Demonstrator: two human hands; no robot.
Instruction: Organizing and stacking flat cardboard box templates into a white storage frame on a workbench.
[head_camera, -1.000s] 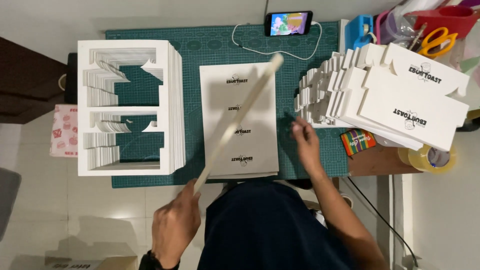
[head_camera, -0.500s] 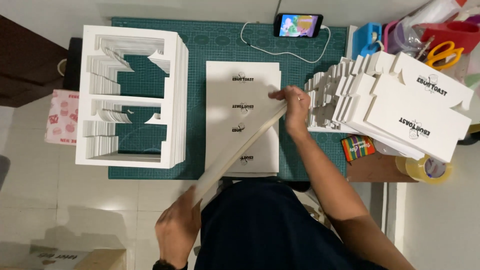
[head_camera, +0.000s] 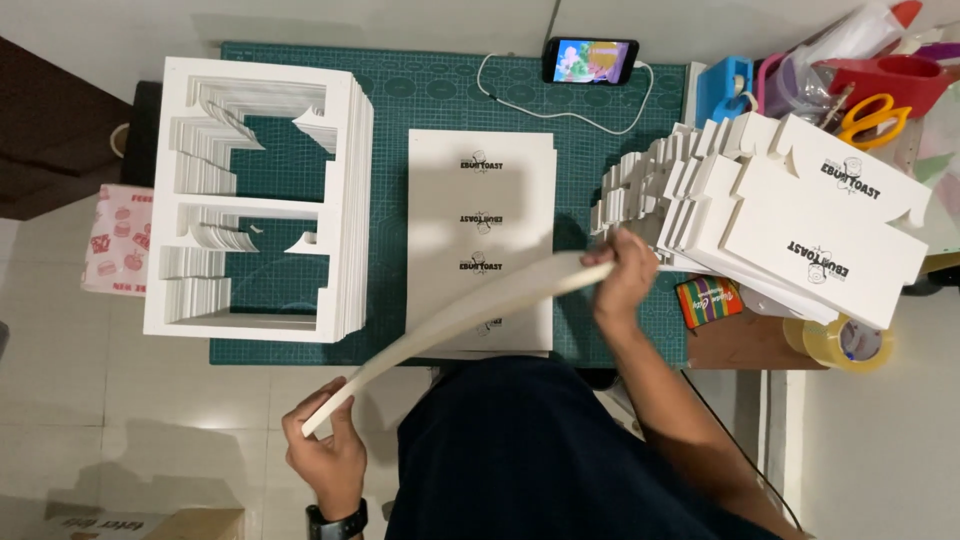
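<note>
A thick, bowed bundle of white card sheets (head_camera: 450, 320) arcs across the near edge of the green cutting mat (head_camera: 400, 110), just above the flat stack of printed sheets (head_camera: 480, 190) at the mat's middle. The left hand (head_camera: 325, 455) pinches its near end and the right hand (head_camera: 625, 280) clamps its far end. Cut-out waste frames (head_camera: 340, 200) are piled at the mat's left edge, and fanned die-cut box blanks (head_camera: 800, 230) at its right.

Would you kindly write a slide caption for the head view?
Left hand and right hand bow a white card bundle over a printed stack.
</note>
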